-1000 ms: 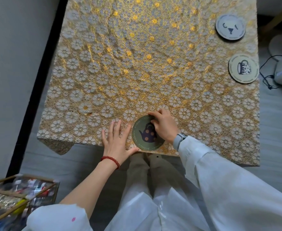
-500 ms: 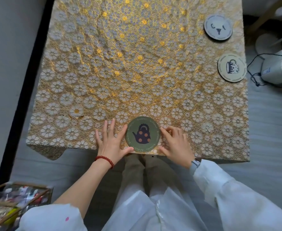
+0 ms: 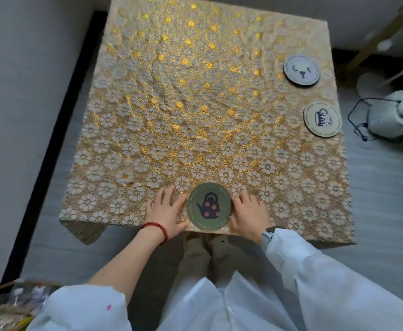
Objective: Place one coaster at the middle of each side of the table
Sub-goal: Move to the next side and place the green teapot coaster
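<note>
A green coaster (image 3: 209,206) with a dark teapot picture lies flat at the near edge of the table (image 3: 195,103), about midway along that side. My left hand (image 3: 164,210) rests flat on the cloth just left of it, fingers spread, thumb by its rim. My right hand (image 3: 249,215) lies flat on its right side, fingertips at its rim. A grey coaster (image 3: 301,70) sits near the far right of the table. A cream coaster (image 3: 322,118) with a mug picture lies at the right edge.
The table wears a gold floral lace cloth that hangs over its corners. A white device (image 3: 396,113) with a black cable sits on the floor to the right. A wire basket (image 3: 2,304) of items stands at the lower left. A wall runs along the left.
My right hand came off the top of the green coaster and now lies beside it on the right. The coaster sits closer to the table's near edge. The camera view pulled back.
</note>
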